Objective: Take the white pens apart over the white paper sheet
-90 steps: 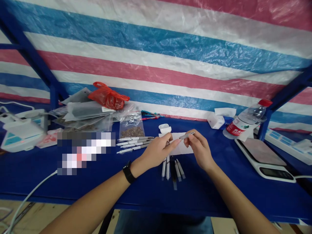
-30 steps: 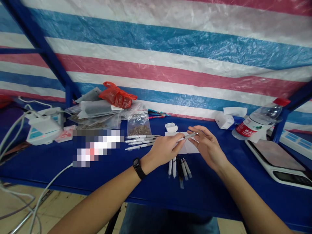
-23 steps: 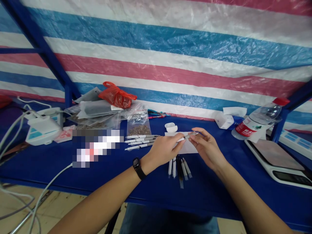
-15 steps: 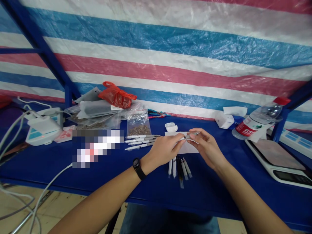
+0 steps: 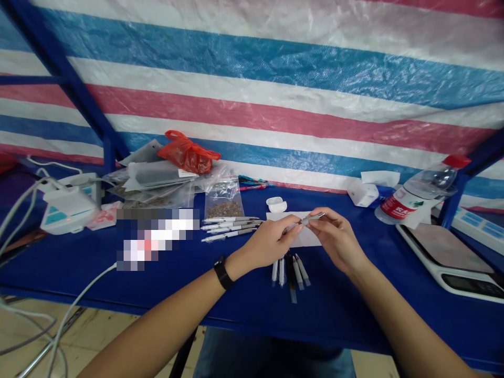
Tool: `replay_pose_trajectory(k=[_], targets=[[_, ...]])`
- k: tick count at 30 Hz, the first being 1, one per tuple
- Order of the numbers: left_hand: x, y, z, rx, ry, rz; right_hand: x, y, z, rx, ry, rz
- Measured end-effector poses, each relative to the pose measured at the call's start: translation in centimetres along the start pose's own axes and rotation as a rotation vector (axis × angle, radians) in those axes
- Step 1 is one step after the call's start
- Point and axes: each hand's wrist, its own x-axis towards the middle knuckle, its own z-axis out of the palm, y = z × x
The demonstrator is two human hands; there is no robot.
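Left hand (image 5: 271, 242) now shares the pen (image 5: 317, 216) with right hand (image 5: 337, 240).

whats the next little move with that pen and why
Probably twist the grey pen apart over the white paper. The left hand and the right hand each seem to pinch one end of it, and the pen pieces lying below the hands look taken apart, unlike the whole pens in the row to the left.
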Motion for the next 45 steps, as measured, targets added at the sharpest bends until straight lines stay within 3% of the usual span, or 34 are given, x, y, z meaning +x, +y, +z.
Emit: replay_pose_trajectory(k=[4, 12, 22, 25, 32, 37, 40, 45], targets=[[0.0, 0.1, -0.1, -0.083, -0.02, -0.027, 0.0, -0.2, 0.0, -0.012, -0.021, -0.001], [0.1, -0.2, 0.0, 0.198, 0.054, -0.088, 0.0, -0.1, 0.4, -0.073, 0.031, 0.096], [0.4, -0.3, -0.7, -0.12, -0.06, -0.096, 0.0, -0.9, -0.4, -0.177, -0.119, 0.042], [0.5, -0.4, -0.9, -0.183, -0.092, -0.117, 0.0, -0.9, -0.4, -0.213, -0.109, 0.033], [0.4, -0.5, -0.7, -0.144, -0.033, -0.12, 0.3, -0.4, -0.2, -0.186, -0.017, 0.028], [0.5, -0.4, -0.7, -0.221, -0.072, -0.131, 0.2, -0.8, -0.3, -0.105, -0.051, 0.043], [0.4, -0.1, -0.9, -0.291, -0.098, -0.196, 0.1, -0.8, -0.5, -0.087, -0.066, 0.036], [0.0, 0.7, -1.5, -0.529, -0.238, -0.404, 0.1, -0.9, -0.7, -0.078, -0.114, 0.018]])
